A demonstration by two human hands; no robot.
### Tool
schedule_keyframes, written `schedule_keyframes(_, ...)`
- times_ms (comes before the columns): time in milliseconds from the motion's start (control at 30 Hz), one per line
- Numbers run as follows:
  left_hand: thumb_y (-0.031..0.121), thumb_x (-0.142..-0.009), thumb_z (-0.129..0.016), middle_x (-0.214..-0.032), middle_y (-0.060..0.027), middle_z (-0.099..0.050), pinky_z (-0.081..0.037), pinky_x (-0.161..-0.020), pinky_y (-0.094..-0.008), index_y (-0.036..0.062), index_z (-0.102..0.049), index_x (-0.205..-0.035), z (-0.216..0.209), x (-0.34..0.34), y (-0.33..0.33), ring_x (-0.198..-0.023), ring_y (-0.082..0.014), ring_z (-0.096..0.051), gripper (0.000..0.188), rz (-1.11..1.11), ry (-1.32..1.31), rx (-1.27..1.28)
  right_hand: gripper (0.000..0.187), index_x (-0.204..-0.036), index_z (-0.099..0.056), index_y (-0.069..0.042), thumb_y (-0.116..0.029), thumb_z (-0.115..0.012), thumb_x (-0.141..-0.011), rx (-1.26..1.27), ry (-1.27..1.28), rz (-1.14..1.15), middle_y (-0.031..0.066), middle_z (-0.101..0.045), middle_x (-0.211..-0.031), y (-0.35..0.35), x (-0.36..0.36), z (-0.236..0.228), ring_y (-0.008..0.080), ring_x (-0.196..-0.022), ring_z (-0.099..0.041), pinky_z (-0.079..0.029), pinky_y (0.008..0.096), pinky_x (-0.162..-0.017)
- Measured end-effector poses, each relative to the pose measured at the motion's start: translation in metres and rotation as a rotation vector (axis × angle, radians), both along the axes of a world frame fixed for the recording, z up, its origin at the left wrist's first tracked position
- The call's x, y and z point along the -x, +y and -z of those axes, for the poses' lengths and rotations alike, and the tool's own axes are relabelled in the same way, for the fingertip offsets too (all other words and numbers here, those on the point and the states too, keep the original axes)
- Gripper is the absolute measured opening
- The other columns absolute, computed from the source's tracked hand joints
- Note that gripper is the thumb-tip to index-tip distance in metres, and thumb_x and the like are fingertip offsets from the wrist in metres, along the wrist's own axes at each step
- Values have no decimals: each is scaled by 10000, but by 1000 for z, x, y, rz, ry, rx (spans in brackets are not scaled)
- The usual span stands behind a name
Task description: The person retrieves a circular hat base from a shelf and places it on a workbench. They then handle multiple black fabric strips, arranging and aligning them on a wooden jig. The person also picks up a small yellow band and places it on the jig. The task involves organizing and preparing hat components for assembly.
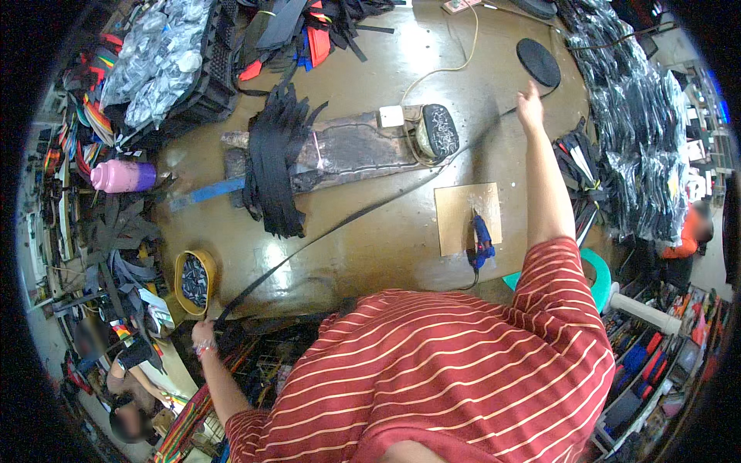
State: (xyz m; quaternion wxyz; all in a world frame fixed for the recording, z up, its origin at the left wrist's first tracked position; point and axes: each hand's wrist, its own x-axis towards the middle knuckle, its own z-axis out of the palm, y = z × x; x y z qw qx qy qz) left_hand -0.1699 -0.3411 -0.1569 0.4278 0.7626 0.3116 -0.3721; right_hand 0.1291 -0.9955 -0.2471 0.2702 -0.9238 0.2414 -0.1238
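Observation:
A long black webbing strap (340, 225) stretches diagonally over the brown table. Its near-left end is in my left hand (203, 333), closed at the table's front edge. At the far right, my right hand (529, 109) appears closed around the same strap, beside a flat round coil of black webbing (538, 63). The strap seems to lead on from this hand to the coil; the fingers are small and partly hidden. Between my arms, a blue-handled tool (483, 238) with a dark tip lies on a tan square board (449, 224).
A worn wooden plank (351, 147) carries a bundle of black straps (276, 166) and a dark oval object (441, 131) with a cord. A yellow tub of small dark pieces (184, 297) stands near my left hand. Plastic-wrapped stacks (633, 131) line the right side; a pink-purple bottle (123, 177) lies left.

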Motion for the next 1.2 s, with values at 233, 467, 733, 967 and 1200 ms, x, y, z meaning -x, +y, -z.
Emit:
schedule_keyframes(233,271,-836,-457,-800,-218,-563,-426,-674,-409,9,-560,-854,30,-53,-116,-751,-360,-544,282,730,-628,-33,192,-1025,-524,-14,-104,-488,-860,-734,-611,-558,54,-570,-810,197,115,-96,103,-726,-539,-433,233,-702)
schedule_keyframes(467,239,-819,-522,-1051,-208,-520,-425,-783,-369,47,-588,-913,-60,-85,-187,-942,-335,-516,224,655,-1358,75,809,-1277,-307,-2,-523,-577,-721,-1026,-330,-925,163,-442,-1194,305,182,-163,253,-1130,-415,-307,381,-943)
schedule_keyframes(733,136,-818,-567,-730,36,-533,-390,-561,-179,48,-583,-763,-35,-71,-87,-625,-33,-462,105,-287,-1048,837,208,-937,-565,0,-132,-616,-783,-1076,247,-895,-39,-513,-674,414,221,-137,36,-530,-440,-370,181,-477)
schedule_keyframes(967,159,-804,-599,-630,1,-540,-476,-503,-205,63,-576,-826,72,-113,41,-545,-96,-530,101,-1123,-771,830,235,-819,-576,38,-191,-611,-782,-304,346,-929,27,-508,-562,362,172,-129,82,-498,-435,-352,244,-460)
schedule_keyframes(1200,96,-722,-683,-699,-34,-550,-516,-575,-284,103,-466,-667,157,-166,56,-637,-140,-544,224,-1371,-720,684,267,-815,-588,42,-211,-627,-742,-2,454,-772,105,-510,-558,323,89,-98,134,-529,-448,-375,284,-538)
